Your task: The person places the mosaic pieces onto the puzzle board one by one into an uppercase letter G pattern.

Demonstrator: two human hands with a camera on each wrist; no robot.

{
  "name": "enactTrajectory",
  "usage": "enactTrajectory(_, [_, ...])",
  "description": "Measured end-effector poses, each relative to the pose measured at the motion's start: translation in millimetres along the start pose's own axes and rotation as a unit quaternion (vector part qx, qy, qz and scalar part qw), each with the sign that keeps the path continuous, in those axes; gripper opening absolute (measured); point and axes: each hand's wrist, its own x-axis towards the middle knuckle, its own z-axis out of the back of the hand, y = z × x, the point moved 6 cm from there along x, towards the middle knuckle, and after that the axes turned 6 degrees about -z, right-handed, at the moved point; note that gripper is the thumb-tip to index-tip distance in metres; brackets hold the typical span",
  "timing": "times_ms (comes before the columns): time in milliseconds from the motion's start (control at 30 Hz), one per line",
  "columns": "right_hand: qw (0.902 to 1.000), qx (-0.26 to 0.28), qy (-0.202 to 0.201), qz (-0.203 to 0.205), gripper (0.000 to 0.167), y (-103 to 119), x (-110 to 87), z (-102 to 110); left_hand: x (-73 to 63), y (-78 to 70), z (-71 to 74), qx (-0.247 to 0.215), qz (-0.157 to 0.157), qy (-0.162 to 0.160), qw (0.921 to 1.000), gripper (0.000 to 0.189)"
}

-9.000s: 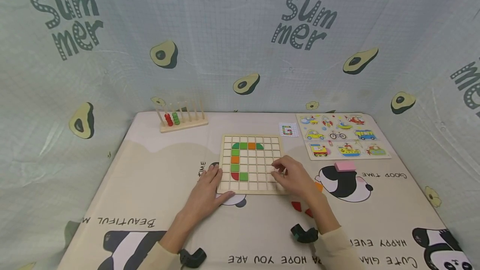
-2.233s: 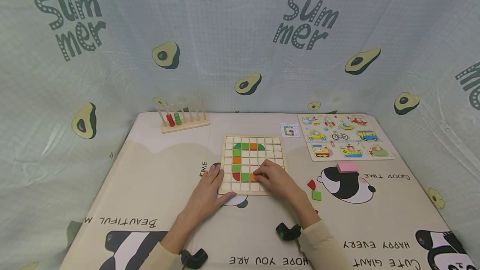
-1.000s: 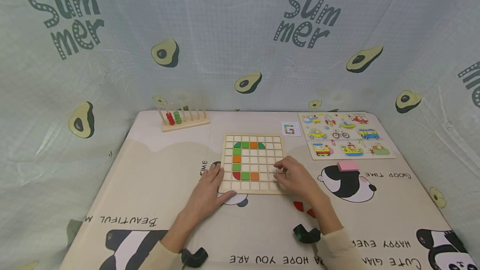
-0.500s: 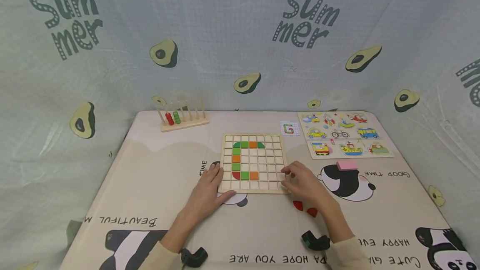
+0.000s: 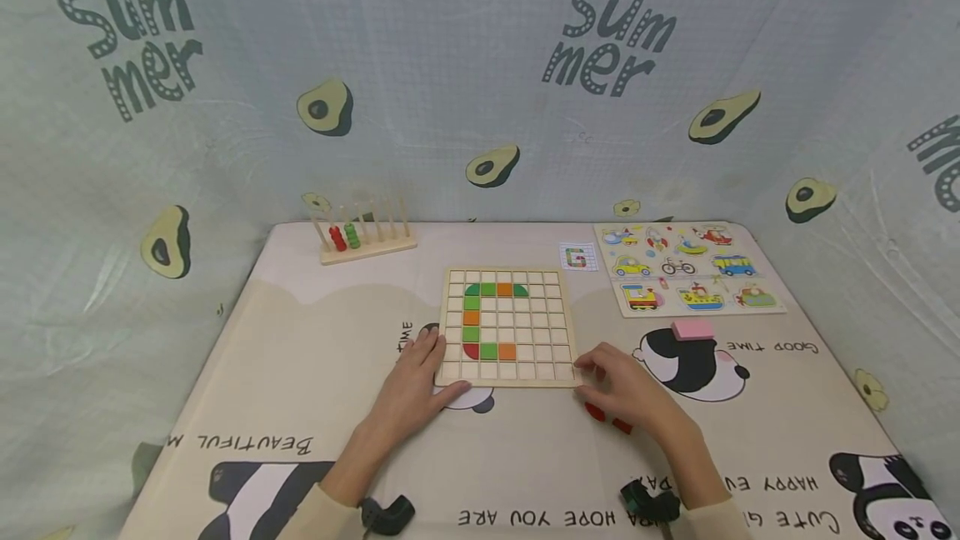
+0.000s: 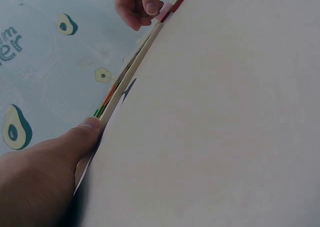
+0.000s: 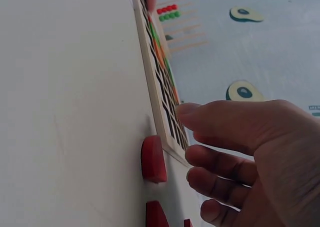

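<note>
A wooden grid board point(image 5: 536, 319) lies mid-table, with green, orange and red pieces forming a C shape in its cells. An orange square point(image 5: 507, 352) ends the lower row. My left hand point(image 5: 411, 377) rests flat on the board's left edge, thumb spread at the near corner. Beside the near right corner hovers my right hand point(image 5: 622, 386), fingers loosely bent and thumb apart, nothing between them in the right wrist view. Just below that hand lie two red rounded pieces, one point(image 5: 595, 412) closer to the board and another point(image 5: 622, 425) to its right.
A small card with a coloured G pattern point(image 5: 578, 257) lies behind the board. At the back right is a picture puzzle board point(image 5: 660, 297), with a pink block point(image 5: 693, 330) before it. A peg rack with red and green beads point(image 5: 371, 251) stands at back left.
The orange square joined the lower row under my right hand, which let go of it. That hand then moved right and nearer, off the board to the red pieces. My left hand stayed.
</note>
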Motion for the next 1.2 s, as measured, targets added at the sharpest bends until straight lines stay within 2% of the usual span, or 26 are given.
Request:
enactTrajectory(167, [0.9998,-0.011,0.014,-0.004,0.031,-5,-6.8,0,0.4,-0.2,-0.3,-0.001,0.001,-0.001,1.0,0.089])
enactTrajectory(467, [0.9987,0.003,0.044,0.027,0.033,-10,-15.2,-1,0.8,0.0,-0.5,-0.003,0.005,0.003,1.0,0.089])
enactTrajectory(800, [0.9974,0.014,0.07,-0.003,0.035,-14,-17.8,-1,0.3,1.1,-1.4,-0.005,0.005,0.001,1.0,0.09])
enactTrajectory(1200, [0.9962,-0.002,0.077,0.04,0.022,-12,-16.6,-1,0.2,1.0,-1.0,-0.007,0.004,-0.001,1.0,0.089])
